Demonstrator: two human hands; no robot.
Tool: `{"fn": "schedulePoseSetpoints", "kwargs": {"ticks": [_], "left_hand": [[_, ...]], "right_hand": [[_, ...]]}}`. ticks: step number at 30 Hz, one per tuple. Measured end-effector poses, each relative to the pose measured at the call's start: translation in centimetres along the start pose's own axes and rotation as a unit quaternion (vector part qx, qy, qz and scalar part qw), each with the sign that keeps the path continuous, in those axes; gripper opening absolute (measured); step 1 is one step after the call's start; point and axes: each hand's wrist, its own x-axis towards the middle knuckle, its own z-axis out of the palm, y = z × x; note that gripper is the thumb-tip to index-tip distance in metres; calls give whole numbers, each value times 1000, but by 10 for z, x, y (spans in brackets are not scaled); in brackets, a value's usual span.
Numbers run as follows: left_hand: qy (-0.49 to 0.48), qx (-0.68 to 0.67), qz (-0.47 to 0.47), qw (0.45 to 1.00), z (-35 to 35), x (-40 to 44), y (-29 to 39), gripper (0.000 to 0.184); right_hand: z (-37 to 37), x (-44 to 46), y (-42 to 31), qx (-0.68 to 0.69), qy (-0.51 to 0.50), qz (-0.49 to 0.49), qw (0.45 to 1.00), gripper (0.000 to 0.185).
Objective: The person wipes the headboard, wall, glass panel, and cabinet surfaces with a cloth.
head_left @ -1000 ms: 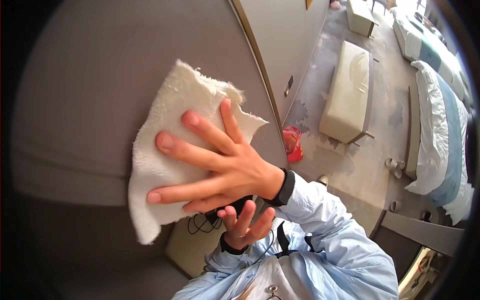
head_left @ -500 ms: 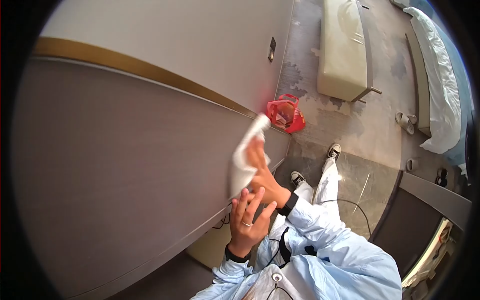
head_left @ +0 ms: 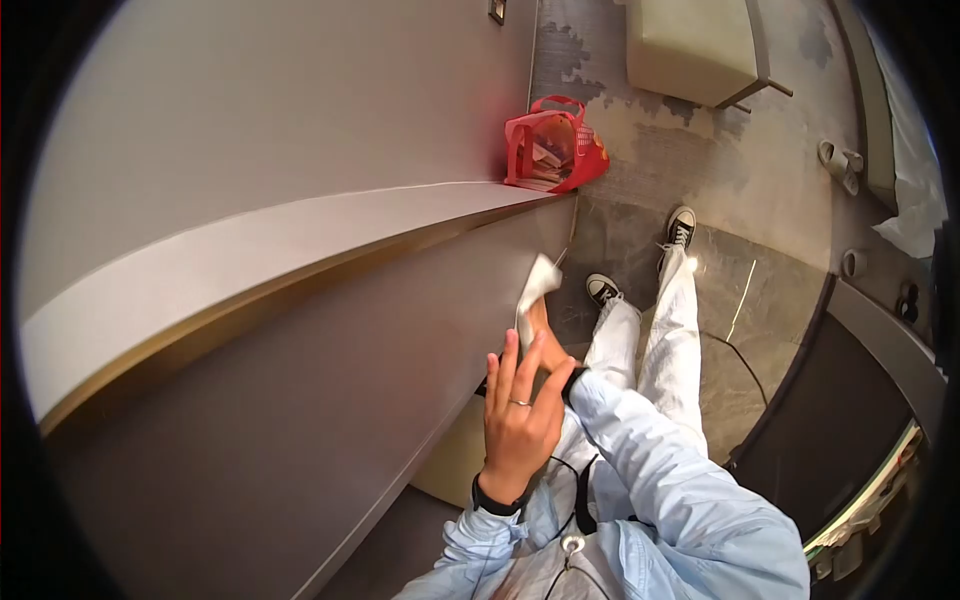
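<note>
My right hand (head_left: 546, 335) has a white cloth (head_left: 540, 284) in it, beside the right end of a long grey-brown panel (head_left: 300, 420). The cloth is bunched and slightly blurred, and the fingers around it are partly hidden. Nearer to me, my left hand (head_left: 523, 425) is raised with its fingers apart and holds nothing. It wears a ring and overlaps the view of my right hand and wrist; whether they touch I cannot tell.
A red bag (head_left: 555, 150) with items inside stands by the pale wall (head_left: 280, 100). Beyond it is a cream bench (head_left: 690, 50). My shoes (head_left: 603, 289) are on the grey floor, where a dark cable (head_left: 745, 362) runs. Slippers (head_left: 838, 167) lie at the right.
The cloth, earlier spread flat under my right hand's open fingers, is now bunched and has moved right and toward the floor side. My left hand has come up beside it. The view has turned downward.
</note>
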Motion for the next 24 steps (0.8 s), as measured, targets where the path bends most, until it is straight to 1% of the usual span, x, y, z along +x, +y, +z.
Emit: {"fn": "schedulePoseSetpoints", "kwargs": {"ticks": [1,3,5,7,8,9,10,11,13,15,16,17,18,19,20,22,24], "left_hand": [[-4,0,1,1000,-1,2,-3,34],[45,28,-49,997,-2,0,-8,34],[56,-2,-59,997,-1,-4,-10,31],[64,94,-30,993,0,-5,-7,31],[79,134,5,988,7,-9,-13,32],[74,135,-3,988,13,-10,-17,32],[107,104,2,989,19,-9,-18,33],[138,74,7,988,27,-9,-20,33],[107,70,-11,992,43,-4,-27,33],[58,40,-47,996,63,-1,-35,33],[44,38,-57,997,74,-2,-37,34],[48,42,-58,996,81,-3,-37,34],[25,31,-81,996,86,-4,-38,35],[3,18,-101,995,91,-3,-38,36],[-2,16,-119,993,96,-1,-41,36],[-10,22,-108,994,102,5,-45,35],[4,20,-110,994,109,10,-47,33]], "right_hand": [[1,-17,-3,-18,-11,9,1000,67],[7,-35,-37,-48,-30,-16,998,66],[18,-27,-82,-61,-28,-105,992,65],[27,3,-116,-82,-20,-216,973,65],[30,23,-125,-100,-15,-268,958,64],[34,45,-126,-120,-3,-309,943,64],[34,63,-124,-165,20,-338,926,59],[25,77,-122,-137,4,-367,920,55],[12,95,-83,-123,1,-412,903,55],[5,98,-26,-18,48,-256,965,58],[1,92,22,-22,71,-160,984,58],[-3,79,73,-19,58,-76,995,58],[-7,62,124,-16,48,3,999,59],[-19,34,175,-67,-48,36,996,61],[-19,35,158,-89,-54,58,993,59],[-11,40,89,-29,-20,63,997,61],[9,46,42,25,15,42,999,73]]}}
